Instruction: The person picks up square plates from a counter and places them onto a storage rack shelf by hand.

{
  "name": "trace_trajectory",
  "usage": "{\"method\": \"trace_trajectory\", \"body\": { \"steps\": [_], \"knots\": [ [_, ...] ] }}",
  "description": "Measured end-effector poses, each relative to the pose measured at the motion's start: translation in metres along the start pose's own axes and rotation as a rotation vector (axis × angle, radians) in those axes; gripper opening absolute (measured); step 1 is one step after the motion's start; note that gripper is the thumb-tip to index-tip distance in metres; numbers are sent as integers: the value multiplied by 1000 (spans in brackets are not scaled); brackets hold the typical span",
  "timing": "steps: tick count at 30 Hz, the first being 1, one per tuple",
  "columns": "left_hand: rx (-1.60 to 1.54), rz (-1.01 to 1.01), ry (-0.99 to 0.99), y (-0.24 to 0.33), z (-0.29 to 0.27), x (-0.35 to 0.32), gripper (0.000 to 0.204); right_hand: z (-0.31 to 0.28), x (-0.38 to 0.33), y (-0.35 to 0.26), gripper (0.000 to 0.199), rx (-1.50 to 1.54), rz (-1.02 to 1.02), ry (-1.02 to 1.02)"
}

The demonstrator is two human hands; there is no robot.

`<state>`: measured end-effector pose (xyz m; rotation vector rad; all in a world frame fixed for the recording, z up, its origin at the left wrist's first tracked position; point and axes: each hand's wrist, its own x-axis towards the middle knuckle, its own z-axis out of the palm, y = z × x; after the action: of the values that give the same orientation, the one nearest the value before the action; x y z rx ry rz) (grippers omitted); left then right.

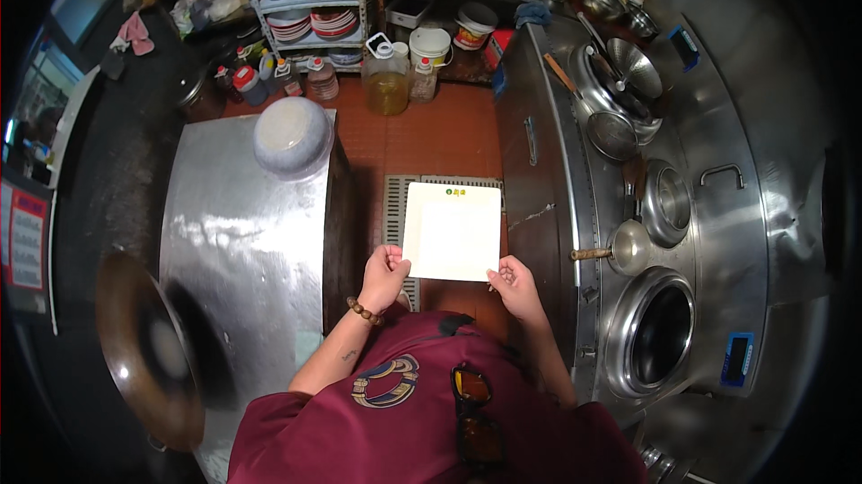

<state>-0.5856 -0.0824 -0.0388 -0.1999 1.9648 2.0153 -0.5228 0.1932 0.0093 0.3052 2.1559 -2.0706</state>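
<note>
I hold a white square plate (452, 231) flat in front of my chest, above the red tiled floor and a grey floor grate (396, 206). My left hand (384, 274) grips its near left corner; a beaded bracelet sits on that wrist. My right hand (514, 285) grips the near right corner. The plate looks bare, with small stickers at its far edge.
A steel worktable (242, 242) stands at my left with an upturned metal bowl (291, 136) and a dark wok (148, 363). At my right runs a steel wok range (664, 242) with round burner wells, ladles and strainers. Shelves of plates, oil jugs and buckets stand ahead.
</note>
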Motion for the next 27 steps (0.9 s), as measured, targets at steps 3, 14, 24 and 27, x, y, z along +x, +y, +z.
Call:
{"method": "trace_trajectory", "body": {
  "steps": [3, 14, 24, 27],
  "knots": [
    [35, 38, 13, 12, -6, 34, 23, 8, 29, -5, 10, 26, -34, 19],
    [68, 54, -37, 40, -15, 117, 20, 18, 96, -20, 11, -117, -19, 143],
    [135, 90, 171, 53, -4, 175, 26, 2, 193, -23, 11, -22, -5, -6],
    [153, 109, 243, 62, -1, 197, 27, -6, 241, -29, 10, 32, -23, -108]
  ]
}}
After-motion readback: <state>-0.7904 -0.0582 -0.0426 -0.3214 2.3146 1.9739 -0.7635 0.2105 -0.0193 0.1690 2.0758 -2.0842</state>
